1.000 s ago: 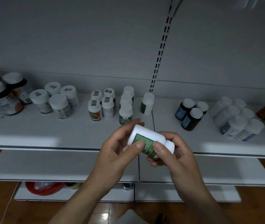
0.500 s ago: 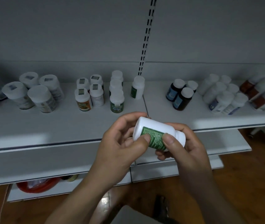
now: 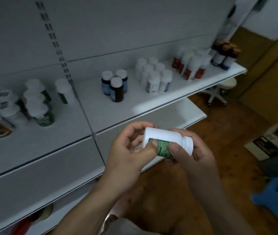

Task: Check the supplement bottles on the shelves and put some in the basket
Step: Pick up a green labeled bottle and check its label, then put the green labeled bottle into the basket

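In front of the shelf's (image 3: 111,116) front edge, out over the wooden floor, the left hand (image 3: 128,150) and right hand (image 3: 195,160) both grip one white bottle (image 3: 167,137). It lies on its side with the cap to the person's right. The left thumb presses on the green label near the base, and the right thumb rests on the label nearer the neck. The other fingers curl round behind.

The bottle looks like rigid, smooth plastic, probably light and not fragile. The glossy wall could slip, so the label band or the shoulder under the cap is the safer place to hold it; one hand round the body should be enough.

Similar green-labelled bottles (image 3: 40,111) stand toward the shelf's left end. A blurred blue basket (image 3: 275,197) sits low at the right, well apart.
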A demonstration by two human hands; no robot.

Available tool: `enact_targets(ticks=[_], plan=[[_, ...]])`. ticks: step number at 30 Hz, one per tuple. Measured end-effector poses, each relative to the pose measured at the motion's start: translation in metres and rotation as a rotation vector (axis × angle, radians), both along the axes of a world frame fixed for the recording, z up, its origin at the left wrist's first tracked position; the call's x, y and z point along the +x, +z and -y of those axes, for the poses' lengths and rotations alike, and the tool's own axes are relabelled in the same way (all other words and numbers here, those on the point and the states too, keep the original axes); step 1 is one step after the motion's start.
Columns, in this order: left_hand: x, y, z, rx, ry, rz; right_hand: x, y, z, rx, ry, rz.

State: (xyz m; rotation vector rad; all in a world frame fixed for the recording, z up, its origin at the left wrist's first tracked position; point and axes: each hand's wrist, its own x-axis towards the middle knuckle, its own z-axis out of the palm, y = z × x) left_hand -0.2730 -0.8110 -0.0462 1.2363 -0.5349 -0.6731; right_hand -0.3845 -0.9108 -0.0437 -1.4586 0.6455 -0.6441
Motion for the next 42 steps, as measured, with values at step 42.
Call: enact_targets(ticks=[42], plan=[[-0.602,-0.139,0.71,0.278,-1.222,0.532,-0.666,-0.116,0.547,0.412,-1.233,-0.133]])
